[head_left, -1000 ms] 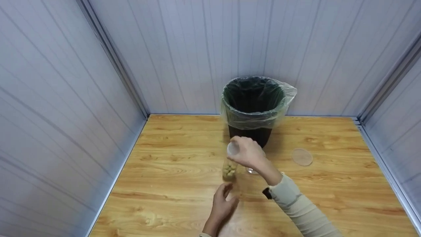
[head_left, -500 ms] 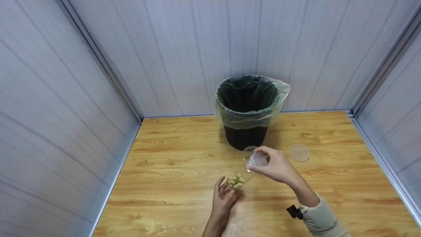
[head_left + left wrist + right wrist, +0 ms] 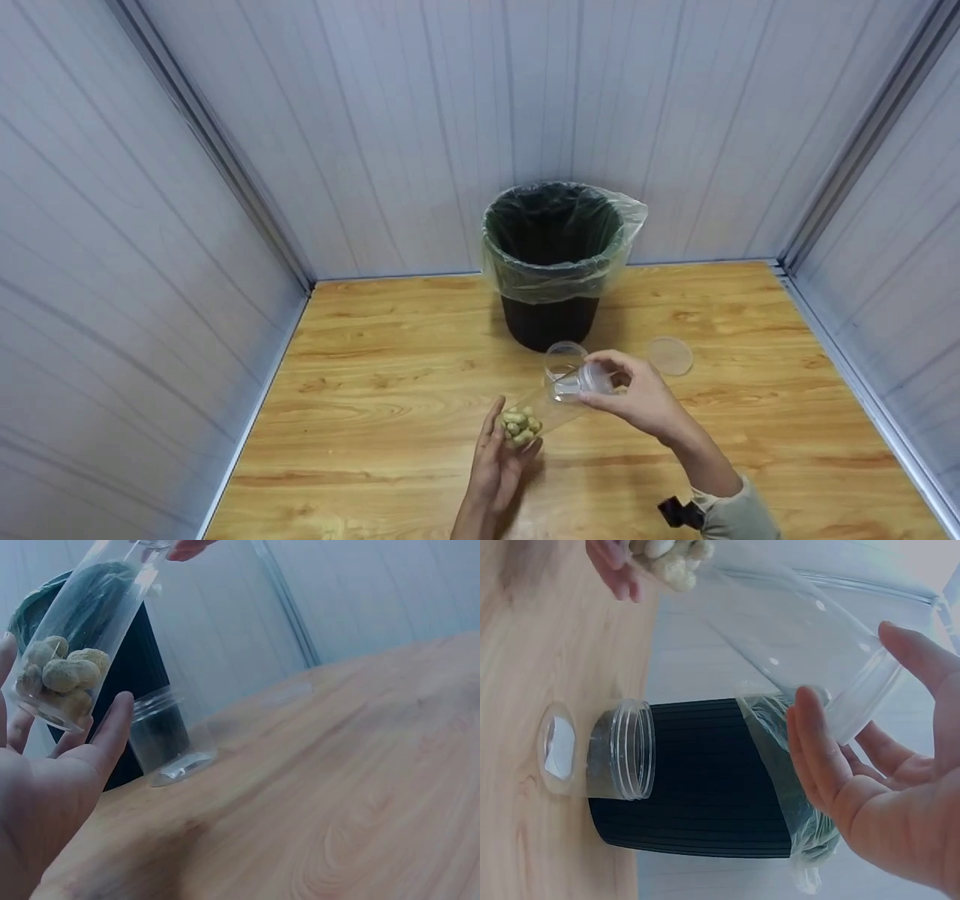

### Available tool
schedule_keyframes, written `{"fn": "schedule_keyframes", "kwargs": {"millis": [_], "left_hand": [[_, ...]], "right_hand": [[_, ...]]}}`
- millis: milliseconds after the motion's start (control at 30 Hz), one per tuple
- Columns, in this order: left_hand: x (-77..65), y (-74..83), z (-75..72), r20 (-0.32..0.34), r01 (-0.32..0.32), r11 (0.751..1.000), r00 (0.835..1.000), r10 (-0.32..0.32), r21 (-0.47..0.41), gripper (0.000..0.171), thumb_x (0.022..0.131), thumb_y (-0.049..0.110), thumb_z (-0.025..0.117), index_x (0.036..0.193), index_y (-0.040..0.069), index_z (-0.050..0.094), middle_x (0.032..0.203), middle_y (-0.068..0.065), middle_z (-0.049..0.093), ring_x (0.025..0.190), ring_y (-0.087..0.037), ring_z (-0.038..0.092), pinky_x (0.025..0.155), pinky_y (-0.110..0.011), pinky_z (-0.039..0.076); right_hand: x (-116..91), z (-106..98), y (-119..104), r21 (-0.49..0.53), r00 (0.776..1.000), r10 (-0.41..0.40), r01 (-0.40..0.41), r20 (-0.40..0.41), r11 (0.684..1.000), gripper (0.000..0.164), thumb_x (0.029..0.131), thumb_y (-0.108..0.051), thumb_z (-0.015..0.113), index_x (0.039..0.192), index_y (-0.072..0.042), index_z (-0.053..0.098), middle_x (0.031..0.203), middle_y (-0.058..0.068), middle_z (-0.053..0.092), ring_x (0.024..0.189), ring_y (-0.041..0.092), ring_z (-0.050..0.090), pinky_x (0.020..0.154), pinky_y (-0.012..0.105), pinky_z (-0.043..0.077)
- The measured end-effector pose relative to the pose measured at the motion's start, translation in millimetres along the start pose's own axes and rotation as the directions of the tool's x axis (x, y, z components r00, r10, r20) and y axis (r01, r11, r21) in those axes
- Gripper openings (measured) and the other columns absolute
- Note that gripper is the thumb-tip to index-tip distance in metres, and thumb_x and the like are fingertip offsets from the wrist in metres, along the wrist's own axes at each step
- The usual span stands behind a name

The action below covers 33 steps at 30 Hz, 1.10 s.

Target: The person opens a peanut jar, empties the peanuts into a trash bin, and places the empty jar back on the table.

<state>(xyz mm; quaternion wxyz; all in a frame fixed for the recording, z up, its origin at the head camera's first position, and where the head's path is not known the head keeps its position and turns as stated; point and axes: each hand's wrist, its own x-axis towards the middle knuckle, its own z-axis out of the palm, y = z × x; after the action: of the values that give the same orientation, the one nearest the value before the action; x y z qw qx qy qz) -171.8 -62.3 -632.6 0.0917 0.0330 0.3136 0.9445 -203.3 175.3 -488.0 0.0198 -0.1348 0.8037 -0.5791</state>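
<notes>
A tall clear plastic jar [image 3: 780,630] is held tilted above the table, with several peanuts in their shells [image 3: 520,425] gathered at its lower end. My right hand [image 3: 637,394] grips the raised end between thumb and fingers, around what looks like a translucent rim or cap. At the lower end, my left hand [image 3: 495,469] cups the base, fingers on one side and thumb on the other. Behind the tilted jar a shorter clear jar [image 3: 622,750] stands open on the table, its threaded neck upward, with a white patch at its bottom.
A black bin [image 3: 551,322] lined with a pale translucent bag [image 3: 555,281] stands against the back wall, just beyond the short jar. On the wood-grain table [image 3: 390,360] a round clear lid [image 3: 670,355] lies flat to the right. Panelled walls close three sides.
The tall jar has gone from upright to tilted, its raised end swinging right with my right hand. My left hand has come up around its base. The head view has shifted slightly.
</notes>
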Motion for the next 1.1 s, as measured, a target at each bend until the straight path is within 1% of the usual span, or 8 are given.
{"fn": "schedule_keyframes", "kwargs": {"millis": [233,400,500,667,733,833,967,1100], "left_hand": [[-4.3,7.0,2.0,0.137,0.005,1.000,0.991,-0.005,-0.001,0.052,0.104,0.026,0.045,0.151,0.009,0.027,0.136,-0.014,0.045,0.115,-0.030,0.056,0.098,-0.047,0.046],[-3.7,9.6,8.0,0.057,0.048,0.998,0.997,-0.050,0.033,0.036,0.100,0.018,0.054,0.135,0.010,0.047,0.128,-0.011,0.052,0.105,-0.022,0.060,0.090,-0.040,0.051],[2.7,9.3,12.2,0.022,0.046,0.998,0.999,-0.047,0.050,0.033,0.098,0.015,0.057,0.130,0.009,0.049,0.123,-0.012,0.054,0.104,-0.023,0.061,0.088,-0.039,0.052],[17.3,10.6,15.0,0.029,0.041,0.998,0.999,-0.043,0.055,0.038,0.098,0.013,0.058,0.133,0.003,0.046,0.121,-0.012,0.054,0.103,-0.023,0.061,0.089,-0.039,0.052],[25.9,13.6,15.9,0.024,0.035,0.998,0.999,-0.036,0.059,0.042,0.097,0.014,0.059,0.134,0.000,0.044,0.120,-0.013,0.055,0.102,-0.023,0.061,0.088,-0.038,0.052],[41.0,18.0,18.8,0.022,0.023,0.997,0.999,-0.025,0.071,0.044,0.097,0.016,0.061,0.133,-0.003,0.044,0.118,-0.013,0.056,0.099,-0.022,0.062,0.086,-0.037,0.053],[54.2,20.4,22.5,0.036,0.017,0.996,0.999,-0.020,0.085,0.037,0.095,0.015,0.063,0.127,0.002,0.051,0.116,-0.012,0.056,0.094,-0.020,0.063,0.085,-0.037,0.053],[54.5,19.6,22.1,0.044,0.010,0.996,0.999,-0.014,0.088,0.036,0.094,0.014,0.065,0.126,0.004,0.052,0.117,-0.011,0.054,0.093,-0.020,0.063,0.086,-0.038,0.053]], "right_hand": [[-11,-6,3,0.125,0.999,0.031,-0.032,0.013,0.992,0.051,0.078,-0.009,0.082,0.122,0.002,0.059,0.109,0.016,0.060,0.091,0.027,0.058,0.074,0.030,0.052],[-17,-13,8,0.185,0.998,0.053,-0.056,0.021,0.981,0.052,0.080,-0.007,0.079,0.125,0.003,0.056,0.113,0.019,0.058,0.095,0.030,0.057,0.076,0.031,0.053],[-16,-18,12,0.200,0.999,0.047,-0.050,0.019,0.979,0.054,0.080,-0.005,0.078,0.127,0.005,0.054,0.114,0.021,0.056,0.096,0.031,0.057,0.075,0.032,0.054],[-9,-24,17,0.202,0.998,0.065,-0.068,0.023,0.977,0.058,0.087,-0.008,0.072,0.138,0.001,0.046,0.124,0.024,0.051,0.098,0.032,0.057,0.076,0.036,0.056],[-3,-25,16,0.143,0.997,0.073,-0.070,-0.019,0.987,0.055,0.093,-0.017,0.066,0.141,-0.001,0.044,0.128,0.024,0.050,0.099,0.032,0.058,0.077,0.038,0.056],[6,-27,12,-0.061,0.988,0.069,-0.078,-0.142,0.995,0.053,0.099,-0.038,0.054,0.139,-0.004,0.047,0.128,0.021,0.055,0.099,0.033,0.060,0.079,0.044,0.054],[12,-28,7,-0.334,0.967,0.061,-0.143,-0.246,0.931,0.059,0.099,-0.054,0.043,0.125,-0.004,0.060,0.111,0.016,0.065,0.097,0.032,0.062,0.079,0.050,0.051],[14,-27,6,-0.392,0.970,0.097,-0.181,-0.225,0.902,0.065,0.095,-0.061,0.044,0.115,-0.003,0.066,0.098,0.013,0.068,0.091,0.029,0.064,0.075,0.049,0.052]]}}
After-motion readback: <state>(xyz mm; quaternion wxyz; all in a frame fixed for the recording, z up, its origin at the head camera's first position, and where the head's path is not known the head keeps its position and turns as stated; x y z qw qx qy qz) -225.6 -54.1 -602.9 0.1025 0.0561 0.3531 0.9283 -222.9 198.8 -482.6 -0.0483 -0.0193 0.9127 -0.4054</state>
